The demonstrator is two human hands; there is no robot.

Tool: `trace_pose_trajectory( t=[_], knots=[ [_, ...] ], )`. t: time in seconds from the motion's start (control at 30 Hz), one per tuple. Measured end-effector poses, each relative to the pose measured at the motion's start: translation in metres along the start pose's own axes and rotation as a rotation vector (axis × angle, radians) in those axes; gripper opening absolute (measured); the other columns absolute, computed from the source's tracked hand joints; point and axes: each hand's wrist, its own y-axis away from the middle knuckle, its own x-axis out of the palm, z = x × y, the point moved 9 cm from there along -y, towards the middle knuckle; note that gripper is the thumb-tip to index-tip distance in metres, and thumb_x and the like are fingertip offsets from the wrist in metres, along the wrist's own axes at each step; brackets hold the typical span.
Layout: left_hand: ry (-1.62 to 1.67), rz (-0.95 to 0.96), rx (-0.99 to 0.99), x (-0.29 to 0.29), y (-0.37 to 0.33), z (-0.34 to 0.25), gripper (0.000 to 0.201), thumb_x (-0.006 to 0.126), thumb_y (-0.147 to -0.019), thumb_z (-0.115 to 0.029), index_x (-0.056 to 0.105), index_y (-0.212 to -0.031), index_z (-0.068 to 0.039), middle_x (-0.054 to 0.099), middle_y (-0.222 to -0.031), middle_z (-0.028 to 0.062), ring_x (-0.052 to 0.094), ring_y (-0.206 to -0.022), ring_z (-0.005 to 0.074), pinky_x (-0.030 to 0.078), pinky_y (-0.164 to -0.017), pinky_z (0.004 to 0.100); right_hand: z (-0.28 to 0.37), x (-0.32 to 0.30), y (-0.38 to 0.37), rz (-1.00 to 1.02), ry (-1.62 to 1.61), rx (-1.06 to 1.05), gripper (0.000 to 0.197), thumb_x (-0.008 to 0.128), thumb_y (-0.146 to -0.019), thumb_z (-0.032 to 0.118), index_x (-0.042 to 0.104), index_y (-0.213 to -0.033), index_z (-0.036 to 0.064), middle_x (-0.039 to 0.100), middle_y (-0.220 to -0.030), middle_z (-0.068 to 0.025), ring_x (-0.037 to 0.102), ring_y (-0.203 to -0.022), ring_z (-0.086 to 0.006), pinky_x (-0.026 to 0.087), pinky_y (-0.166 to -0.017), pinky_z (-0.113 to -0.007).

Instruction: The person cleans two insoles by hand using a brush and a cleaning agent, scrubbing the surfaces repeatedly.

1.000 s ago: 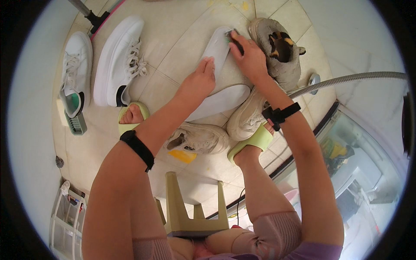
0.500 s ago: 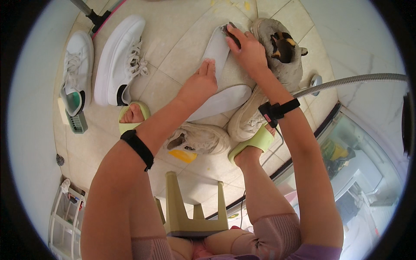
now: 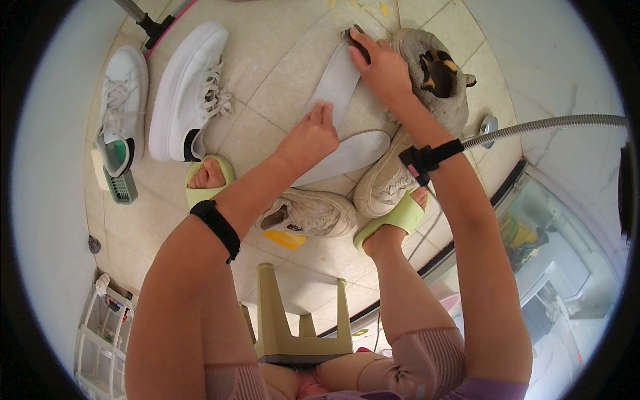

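Note:
My right hand (image 3: 381, 70) is closed round a dark scrubbing brush (image 3: 358, 43) at the far tip of a white insole (image 3: 339, 79). My left hand (image 3: 312, 137) is on this insole's near part, its fingers pressed together; the thumb is hidden. A second white insole (image 3: 350, 152) lies just nearer on the tiles. Close to it are a dirty off-white sneaker (image 3: 319, 212) on its side and its mate (image 3: 383, 177), partly covered by my right forearm.
Two white sneakers, a smaller-looking one (image 3: 123, 87) and a larger one (image 3: 183, 93), stand at the left by a green basket (image 3: 123, 189). A grey animal-shaped pot (image 3: 432, 80) is beyond my right wrist. A metal hose (image 3: 547, 125) crosses at right; a stool (image 3: 287, 343) is below me.
The brush in my right hand has shifted slightly away from me, toward and past the insole's far tip. My left hand stays on the insole. The whole view has drifted a little.

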Motion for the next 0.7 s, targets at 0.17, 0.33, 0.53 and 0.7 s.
trace_pose_trajectory(
  t=[0.17, 0.33, 0.53, 0.7],
  knots=[
    [0.006, 0.041, -0.022, 0.01, 0.013, 0.006, 0.034, 0.063, -0.078, -0.007, 0.07, -0.106, 0.011, 0.061, -0.127, 0.0282, 0.061, -0.12, 0.0374, 0.059, -0.089, 0.0354, 0.066, 0.041, 0.043, 0.251, 0.065, -0.327, 0.036, 0.057, -0.098, 0.037, 0.059, -0.133, 0.0284, 0.064, -0.09, -0.0182, 0.068, -0.073, -0.0371, 0.057, -0.063, -0.046],
    [-0.02, -0.046, -0.005, 0.005, 0.005, -0.002, 0.03, 0.063, -0.076, -0.006, 0.071, -0.1, 0.01, 0.061, -0.127, 0.0288, 0.06, -0.12, 0.0387, 0.059, -0.088, 0.0356, 0.01, 0.0, 0.014, -0.124, 0.04, 0.022, 0.039, 0.057, -0.099, 0.038, 0.055, -0.138, 0.0343, 0.062, -0.098, -0.0176, 0.067, -0.07, -0.0394, 0.057, -0.061, -0.046],
    [-0.011, -0.071, 0.018, 0.001, 0.004, -0.003, 0.03, 0.063, -0.076, -0.008, 0.072, -0.099, 0.009, 0.063, -0.123, 0.0284, 0.063, -0.116, 0.0384, 0.059, -0.088, 0.0353, 0.01, -0.009, 0.003, -0.052, 0.052, 0.004, 0.035, 0.06, -0.098, 0.033, 0.061, -0.133, 0.0295, 0.059, -0.09, -0.0145, 0.064, -0.067, -0.0366, 0.055, -0.061, -0.044],
    [-0.027, -0.045, -0.006, 0.003, 0.01, 0.003, 0.03, 0.063, -0.076, -0.007, 0.072, -0.099, 0.01, 0.064, -0.122, 0.0281, 0.064, -0.114, 0.0385, 0.059, -0.087, 0.0344, 0.057, 0.042, 0.044, 0.259, 0.01, -0.362, 0.039, 0.062, -0.097, 0.03, 0.058, -0.136, 0.0321, 0.062, -0.097, -0.0151, 0.066, -0.075, -0.0368, 0.056, -0.066, -0.047]
  ],
)
